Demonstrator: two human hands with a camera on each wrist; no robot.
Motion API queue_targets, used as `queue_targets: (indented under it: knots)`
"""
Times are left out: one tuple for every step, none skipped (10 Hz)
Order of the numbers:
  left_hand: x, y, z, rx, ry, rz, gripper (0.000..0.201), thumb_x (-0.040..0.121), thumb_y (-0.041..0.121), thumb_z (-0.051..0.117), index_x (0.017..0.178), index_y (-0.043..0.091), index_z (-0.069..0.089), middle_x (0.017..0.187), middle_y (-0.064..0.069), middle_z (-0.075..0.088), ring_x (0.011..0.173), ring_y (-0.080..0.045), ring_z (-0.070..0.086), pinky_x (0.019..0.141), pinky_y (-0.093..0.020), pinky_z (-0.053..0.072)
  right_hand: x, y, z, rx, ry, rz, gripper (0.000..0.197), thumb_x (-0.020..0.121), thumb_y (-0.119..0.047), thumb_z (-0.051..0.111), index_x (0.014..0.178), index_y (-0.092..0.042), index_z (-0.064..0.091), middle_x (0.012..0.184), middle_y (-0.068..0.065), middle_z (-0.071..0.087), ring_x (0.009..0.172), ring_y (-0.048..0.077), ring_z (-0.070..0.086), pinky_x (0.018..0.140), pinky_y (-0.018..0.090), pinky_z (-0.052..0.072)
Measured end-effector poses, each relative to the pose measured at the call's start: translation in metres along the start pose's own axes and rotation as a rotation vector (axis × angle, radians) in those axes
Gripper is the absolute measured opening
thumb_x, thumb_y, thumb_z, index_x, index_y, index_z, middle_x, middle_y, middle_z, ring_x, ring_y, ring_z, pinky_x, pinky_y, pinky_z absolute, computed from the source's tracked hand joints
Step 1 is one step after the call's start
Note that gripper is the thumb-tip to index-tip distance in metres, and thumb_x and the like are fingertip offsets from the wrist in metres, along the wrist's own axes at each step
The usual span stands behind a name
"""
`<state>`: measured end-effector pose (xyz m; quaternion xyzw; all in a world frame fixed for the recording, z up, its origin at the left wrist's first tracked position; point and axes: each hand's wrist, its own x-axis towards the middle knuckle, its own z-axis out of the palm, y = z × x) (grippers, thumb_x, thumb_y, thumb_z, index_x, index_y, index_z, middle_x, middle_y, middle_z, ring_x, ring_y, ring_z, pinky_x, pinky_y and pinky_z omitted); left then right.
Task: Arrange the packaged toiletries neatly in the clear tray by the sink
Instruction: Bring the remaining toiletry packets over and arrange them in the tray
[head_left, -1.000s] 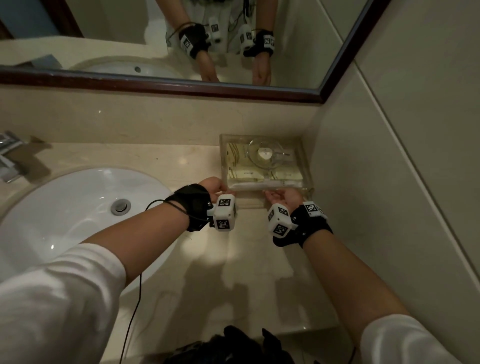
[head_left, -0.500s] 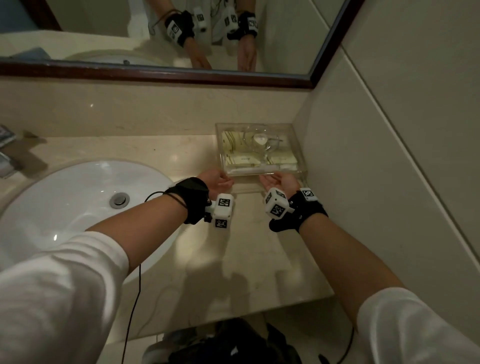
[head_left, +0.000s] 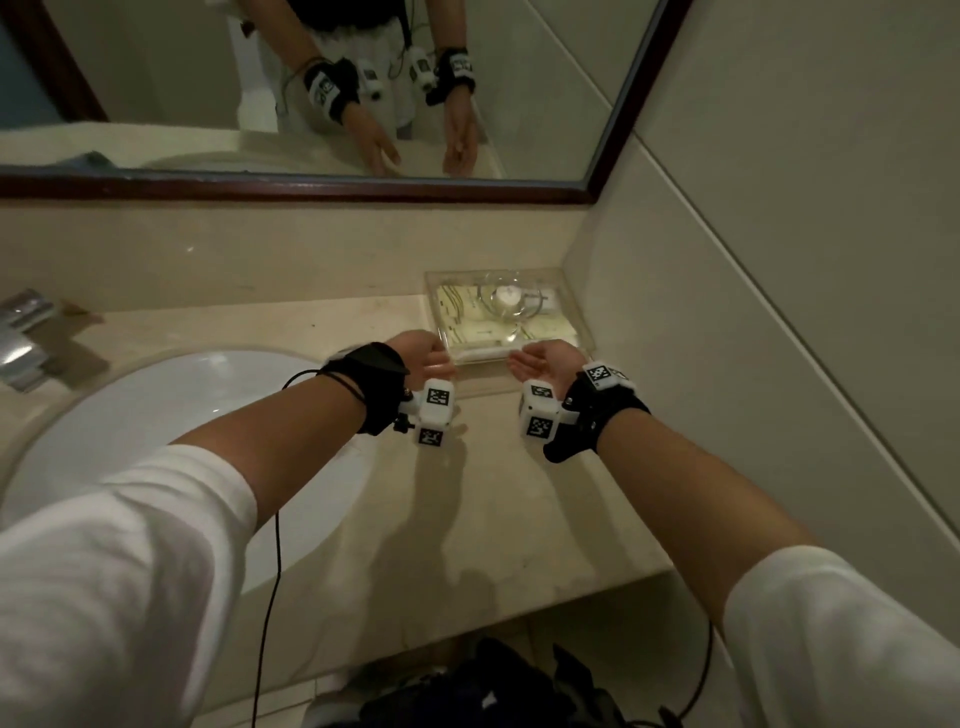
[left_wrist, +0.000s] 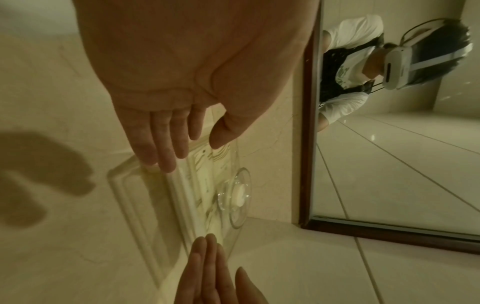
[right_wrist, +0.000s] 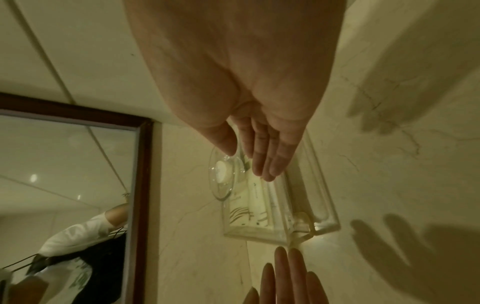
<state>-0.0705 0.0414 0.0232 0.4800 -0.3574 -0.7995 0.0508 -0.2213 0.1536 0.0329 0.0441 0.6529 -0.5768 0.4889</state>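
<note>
The clear tray (head_left: 577, 307) sits in the counter's back right corner, against the wall. Cream toiletry packets (head_left: 475, 328) lie flat inside it, and a small glass dish (head_left: 508, 299) with a round white piece rests on top of them. My left hand (head_left: 431, 358) and right hand (head_left: 530, 359) hover at the tray's near edge, palms facing each other, fingers straight, holding nothing. In the left wrist view my left fingers (left_wrist: 166, 152) reach over the tray's (left_wrist: 124, 185) near corner. In the right wrist view my right fingers (right_wrist: 265, 160) lie beside the dish (right_wrist: 221, 176) above the packets (right_wrist: 249, 203).
A white sink basin (head_left: 156, 415) lies to the left, with a chrome faucet (head_left: 23, 338) at the far left. The framed mirror (head_left: 311, 187) runs above the backsplash and a tiled wall (head_left: 753, 312) closes the right side. A dark bag (head_left: 493, 691) sits below the counter edge.
Both hands have drawn back slightly from the tray's front edge and stay empty. The head view has shifted, showing more of the counter.
</note>
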Motion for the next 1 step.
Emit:
queue_targets:
  knots:
    - [-0.0099,0.0132,-0.0052,-0.012,0.006,0.028,0.01,0.097,0.008,0.034,0.1,0.006,0.043,0.08,-0.007,0.056,0.071,-0.02,0.056,0.064,-0.032,0.053,-0.0043,-0.0048,0.0073,-0.036,-0.029,-0.007,0.023,0.096,-0.004,0.041,0.116,0.004,0.05,0.068,0.012,0.07,0.077,0.024,0.065,0.056,0.028,0.058]
